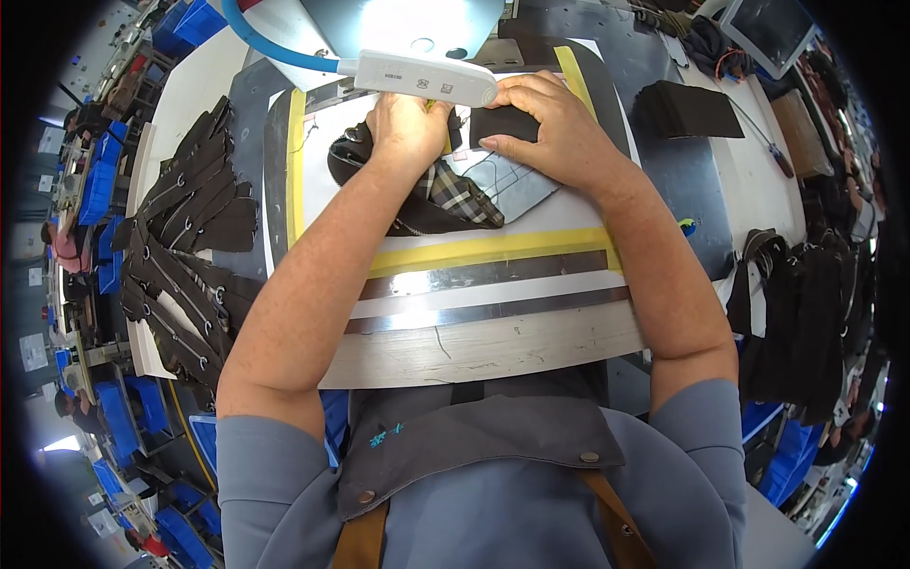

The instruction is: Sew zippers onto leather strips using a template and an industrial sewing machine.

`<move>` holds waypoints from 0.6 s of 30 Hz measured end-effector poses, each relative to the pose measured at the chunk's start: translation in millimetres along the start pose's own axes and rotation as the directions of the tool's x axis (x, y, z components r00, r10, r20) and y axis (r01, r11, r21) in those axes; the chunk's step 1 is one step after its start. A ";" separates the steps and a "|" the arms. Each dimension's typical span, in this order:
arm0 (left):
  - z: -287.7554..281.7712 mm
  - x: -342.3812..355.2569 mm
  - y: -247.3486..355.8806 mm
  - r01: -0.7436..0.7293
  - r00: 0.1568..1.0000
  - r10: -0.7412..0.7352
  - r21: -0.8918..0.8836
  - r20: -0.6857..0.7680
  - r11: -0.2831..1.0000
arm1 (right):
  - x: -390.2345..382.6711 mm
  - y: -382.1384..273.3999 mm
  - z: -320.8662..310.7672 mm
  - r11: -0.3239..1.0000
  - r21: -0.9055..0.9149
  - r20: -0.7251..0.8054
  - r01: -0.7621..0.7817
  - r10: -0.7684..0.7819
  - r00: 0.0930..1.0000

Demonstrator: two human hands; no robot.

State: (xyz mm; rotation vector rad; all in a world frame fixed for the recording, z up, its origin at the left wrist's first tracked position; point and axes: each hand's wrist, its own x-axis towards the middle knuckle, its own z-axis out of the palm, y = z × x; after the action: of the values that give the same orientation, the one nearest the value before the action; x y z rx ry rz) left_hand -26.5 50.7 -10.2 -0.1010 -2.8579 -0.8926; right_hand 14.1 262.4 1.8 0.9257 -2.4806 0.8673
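Note:
My left hand (408,133) is curled over dark work beside a yellow strip under the white lamp bar (422,78); what its fingers grip is hidden. My right hand (555,133) grips a black rectangular piece (502,123), thumb at its lower edge, fingers at its upper edge near the lamp bar. Between and below them lie a dark piece with a zip (349,152), plaid fabric (460,194) and a grey sheet with lines (517,185), on a white board (318,213) edged with yellow tape.
Dark straps with metal hardware (180,256) pile at left. At right are a stacked black piece (687,112), a screwdriver (782,161) and hanging dark pieces (806,322). A machine (412,28) with a blue hose stands ahead. Other workers (71,247) and blue bins (100,171) appear at left.

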 end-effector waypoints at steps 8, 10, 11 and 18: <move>-21.1 -22.6 -9.1 -0.315 0.949 0.316 0.049 -0.013 0.948 | 5.5 3.8 6.8 0.995 0.073 0.023 0.073 -0.075 0.997; -23.2 -23.1 -9.7 -0.277 0.961 0.277 -0.011 -0.021 0.961 | 9.1 4.7 7.8 0.993 0.090 0.055 0.071 -0.076 0.996; -23.6 -22.6 -11.5 -0.296 0.955 0.296 0.010 -0.026 0.955 | 10.7 5.3 7.5 0.993 0.089 0.056 0.072 -0.077 0.995; -29.6 -30.2 -8.1 -0.224 0.974 0.225 0.030 -0.017 0.974 | 20.3 2.9 5.3 0.994 0.103 0.146 0.019 -0.034 0.989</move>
State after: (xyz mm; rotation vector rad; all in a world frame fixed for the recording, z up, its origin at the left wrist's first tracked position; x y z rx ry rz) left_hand 5.9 26.5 4.5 -0.4006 -2.7671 -0.8024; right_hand -3.2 251.2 7.0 1.0921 -2.5613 0.9559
